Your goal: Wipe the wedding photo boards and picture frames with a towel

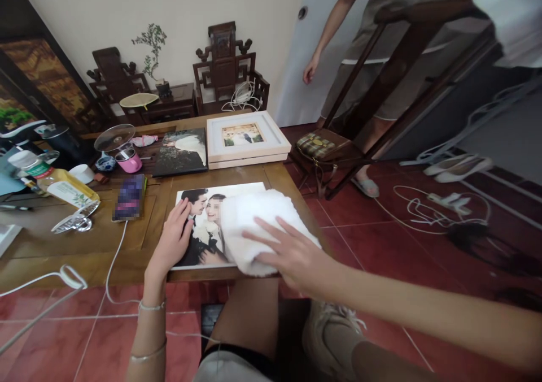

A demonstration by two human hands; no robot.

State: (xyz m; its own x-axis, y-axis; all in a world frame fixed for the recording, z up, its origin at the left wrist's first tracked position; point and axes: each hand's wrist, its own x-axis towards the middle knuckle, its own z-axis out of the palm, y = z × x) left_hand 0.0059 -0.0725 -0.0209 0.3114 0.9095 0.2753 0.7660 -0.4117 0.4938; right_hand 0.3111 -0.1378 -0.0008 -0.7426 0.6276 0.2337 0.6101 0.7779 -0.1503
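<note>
A large wedding photo print [199, 224] lies flat near the front edge of a low wooden table [135, 241]. My left hand [173, 239] rests flat on the print's left side, fingers spread. My right hand [292, 252] lies flat, fingers stretched, on a white folded towel [254, 218] that covers the right part of the print.
A second dark photo print [181, 151] and a white framed photo [245, 138] lie farther back. A phone [129, 197] with a white cable, a pink cup [129, 161], bottles and dishes crowd the left. A person [372, 48] stands at the right behind a dark wooden stand.
</note>
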